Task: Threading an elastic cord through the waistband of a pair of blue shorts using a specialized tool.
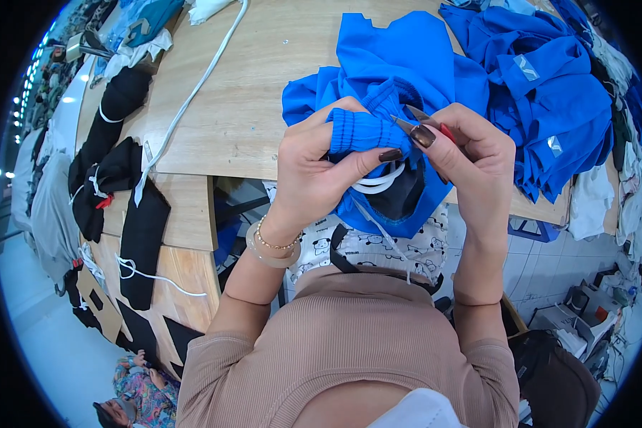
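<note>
Head view: at upper centre, the left hand (308, 170) pinches the gathered edge (360, 133) of a blue garment (399, 50), seemingly steadying it near the small scissors (402, 125) gripped by the right hand (481, 153); the bench (250, 93) probably supports loose cloth.

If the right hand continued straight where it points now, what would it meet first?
Probably the gathered blue fabric in the left hand, just beyond the metal blades; exact depth is unclear.

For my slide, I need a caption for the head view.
Left hand grips gathered blue fabric while right hand holds small snips beside it.
</note>
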The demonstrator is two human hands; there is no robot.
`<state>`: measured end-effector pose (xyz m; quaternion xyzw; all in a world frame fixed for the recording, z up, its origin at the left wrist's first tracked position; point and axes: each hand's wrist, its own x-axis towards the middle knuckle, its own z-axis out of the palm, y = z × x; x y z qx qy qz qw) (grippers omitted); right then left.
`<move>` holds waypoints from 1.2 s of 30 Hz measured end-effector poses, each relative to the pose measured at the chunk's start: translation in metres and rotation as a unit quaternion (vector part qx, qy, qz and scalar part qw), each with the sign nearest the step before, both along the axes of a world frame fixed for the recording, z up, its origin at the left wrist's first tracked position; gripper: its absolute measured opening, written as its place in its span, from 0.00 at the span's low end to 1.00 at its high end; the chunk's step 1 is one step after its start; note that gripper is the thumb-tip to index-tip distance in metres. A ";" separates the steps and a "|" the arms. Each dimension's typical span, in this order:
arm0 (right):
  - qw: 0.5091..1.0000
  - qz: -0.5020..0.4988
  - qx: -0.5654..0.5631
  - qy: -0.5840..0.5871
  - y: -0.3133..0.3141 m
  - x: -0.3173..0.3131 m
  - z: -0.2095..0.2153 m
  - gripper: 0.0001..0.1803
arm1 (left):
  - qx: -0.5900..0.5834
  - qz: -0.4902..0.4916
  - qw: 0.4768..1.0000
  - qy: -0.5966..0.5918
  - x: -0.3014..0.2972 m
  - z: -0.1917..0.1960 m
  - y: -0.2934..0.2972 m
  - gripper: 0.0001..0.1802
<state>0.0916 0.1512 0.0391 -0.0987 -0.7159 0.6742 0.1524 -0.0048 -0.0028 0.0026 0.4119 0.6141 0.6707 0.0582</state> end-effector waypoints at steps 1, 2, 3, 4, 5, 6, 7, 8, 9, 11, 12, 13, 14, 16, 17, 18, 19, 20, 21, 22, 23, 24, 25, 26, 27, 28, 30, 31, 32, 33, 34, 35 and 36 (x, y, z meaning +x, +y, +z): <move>0.999 0.004 -0.034 -0.002 0.000 0.000 0.000 0.07 | 0.002 -0.007 1.000 -0.002 0.000 0.000 0.000 0.06; 0.999 0.004 -0.034 -0.002 -0.001 0.000 -0.001 0.07 | 0.002 -0.007 1.000 -0.002 -0.001 0.000 -0.001 0.06; 1.000 -0.013 0.004 0.012 -0.003 0.000 -0.002 0.07 | -0.004 -0.012 1.000 -0.002 -0.002 0.001 -0.001 0.06; 0.998 -0.030 0.043 0.027 -0.004 0.000 -0.004 0.07 | -0.009 -0.017 1.000 -0.002 -0.003 0.000 -0.001 0.06; 0.998 -0.030 0.043 0.027 -0.004 0.000 -0.005 0.07 | -0.009 -0.017 1.000 -0.002 -0.003 0.000 0.000 0.06; 0.995 -0.041 0.080 0.042 -0.005 0.000 -0.007 0.07 | -0.009 -0.015 1.000 -0.005 -0.003 0.001 0.000 0.06; 0.990 -0.051 0.116 0.056 -0.005 0.000 -0.008 0.07 | -0.009 -0.012 1.000 -0.009 -0.003 0.001 0.001 0.06; 0.990 -0.051 0.116 0.056 -0.005 0.000 -0.008 0.07 | -0.008 -0.012 1.000 -0.009 -0.003 0.000 0.001 0.06; 0.995 -0.044 0.080 0.045 -0.005 0.000 -0.009 0.07 | -0.005 -0.012 1.000 -0.014 -0.003 0.000 0.002 0.05; 0.998 -0.037 0.043 0.036 -0.007 0.001 -0.007 0.07 | -0.002 -0.012 1.000 -0.019 -0.003 0.001 0.003 0.05; 0.999 -0.032 -0.001 0.024 -0.008 0.001 -0.006 0.09 | 0.002 -0.013 1.000 -0.021 -0.002 0.002 0.004 0.06; 0.999 -0.025 -0.046 0.013 -0.009 0.001 -0.006 0.12 | 0.006 -0.013 1.000 -0.022 -0.003 0.002 0.005 0.06; 0.999 -0.025 -0.046 0.014 -0.011 0.002 -0.006 0.12 | 0.006 -0.013 1.000 -0.022 -0.004 0.001 0.005 0.06; 0.998 -0.042 -0.051 -0.001 -0.014 0.003 -0.006 0.20 | 0.000 -0.018 1.000 -0.010 -0.004 -0.001 0.004 0.06; 0.998 -0.043 -0.051 -0.001 -0.014 0.003 -0.007 0.20 | 0.000 -0.018 1.000 -0.010 -0.003 0.000 0.004 0.06; 0.997 -0.039 -0.054 -0.025 -0.012 0.003 -0.008 0.24 | -0.001 -0.021 1.000 -0.011 -0.002 0.001 0.003 0.06; 0.997 -0.035 -0.056 -0.049 -0.011 0.003 -0.010 0.27 | -0.002 -0.024 1.000 -0.010 -0.002 0.001 0.004 0.06; 0.997 -0.036 -0.056 -0.049 -0.008 0.003 -0.014 0.27 | -0.001 -0.024 1.000 -0.010 -0.002 0.001 0.004 0.06; 0.993 -0.010 -0.109 -0.040 -0.006 0.002 -0.021 0.30 | -0.018 -0.026 0.999 -0.009 -0.003 0.000 0.004 0.06; 0.986 0.017 -0.162 -0.031 -0.002 0.001 -0.024 0.33 | -0.034 -0.027 0.999 -0.008 -0.003 0.000 0.003 0.07; 0.988 0.010 -0.151 -0.022 0.003 0.002 -0.021 0.31 | -0.034 -0.027 0.999 -0.008 -0.003 -0.002 0.002 0.07; 0.985 -0.002 -0.170 0.004 0.007 0.001 -0.016 0.31 | -0.033 -0.024 0.999 -0.014 -0.003 -0.006 0.001 0.07; 0.981 -0.016 -0.189 0.030 0.009 0.000 -0.010 0.31 | -0.033 -0.023 0.999 -0.020 -0.003 -0.008 0.001 0.08; 0.981 -0.075 -0.175 0.035 0.008 0.001 -0.004 0.28 | -0.033 -0.024 0.999 -0.021 -0.003 -0.008 0.000 0.08; 0.992 -0.055 -0.107 0.028 0.013 0.006 -0.001 0.23 | -0.025 -0.026 0.999 -0.021 -0.003 -0.009 0.001 0.08; 0.998 -0.032 -0.040 0.021 0.017 0.010 0.002 0.18 | -0.017 -0.026 0.999 -0.022 -0.003 -0.010 0.000 0.08; 0.997 -0.025 0.068 0.004 0.013 0.015 0.009 0.07 | -0.016 -0.023 0.999 -0.025 -0.004 -0.009 0.000 0.08; 0.986 -0.012 0.168 -0.010 0.014 0.017 0.012 0.05 | -0.014 -0.024 0.999 -0.028 -0.003 -0.009 0.001 0.08; 0.977 -0.036 0.211 0.016 0.010 0.015 0.008 0.06 | -0.014 -0.024 0.999 -0.029 -0.003 -0.009 0.001 0.08; 0.977 -0.037 0.211 0.015 0.010 0.016 0.009 0.06 | -0.011 -0.023 0.999 -0.028 -0.003 -0.009 0.001 0.08; 0.969 -0.017 0.247 -0.006 0.009 0.016 0.013 0.05 | -0.009 -0.022 0.999 -0.027 -0.004 -0.010 0.000 0.08; 0.959 0.002 0.282 -0.028 0.009 0.017 0.015 0.05 | -0.010 -0.022 0.999 -0.028 -0.004 -0.009 0.000 0.08; 0.959 0.002 0.282 -0.028 0.009 0.016 0.014 0.05 | -0.013 -0.022 0.999 -0.025 -0.003 -0.009 0.001 0.08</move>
